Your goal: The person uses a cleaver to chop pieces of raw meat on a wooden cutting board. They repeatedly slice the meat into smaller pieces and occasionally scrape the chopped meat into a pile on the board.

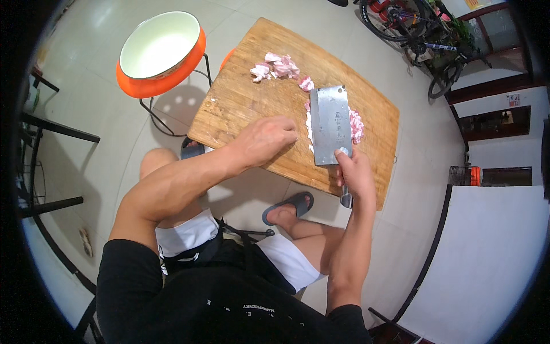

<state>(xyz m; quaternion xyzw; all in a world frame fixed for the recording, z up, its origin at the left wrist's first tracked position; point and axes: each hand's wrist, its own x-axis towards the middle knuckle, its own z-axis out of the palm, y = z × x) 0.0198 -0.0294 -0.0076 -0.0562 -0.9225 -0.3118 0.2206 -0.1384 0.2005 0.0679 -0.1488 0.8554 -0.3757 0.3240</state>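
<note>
My right hand (356, 172) grips a cleaver (331, 123) by its handle, thumb against the base of the broad steel blade. The blade lies over part of some chopped pink-and-white raw meat (357, 126), which shows along both its sides. To the left of the blade is my left hand (269, 140), its fingers curled closed over the wooden cutting board (229, 109); whatever they may hold is hidden. Larger chunks of raw meat (281, 66) lie toward the board's far side, with a single meat piece (306, 83) just beyond the blade.
Beyond the board on the left, a white-lined basin (160, 46) sits in an orange basin (152, 86) on a metal-legged stool (152, 114). Dark chair legs (60, 127) jut in from the left. A bicycle (418, 40) stands at the far right, near a white panel (487, 246).
</note>
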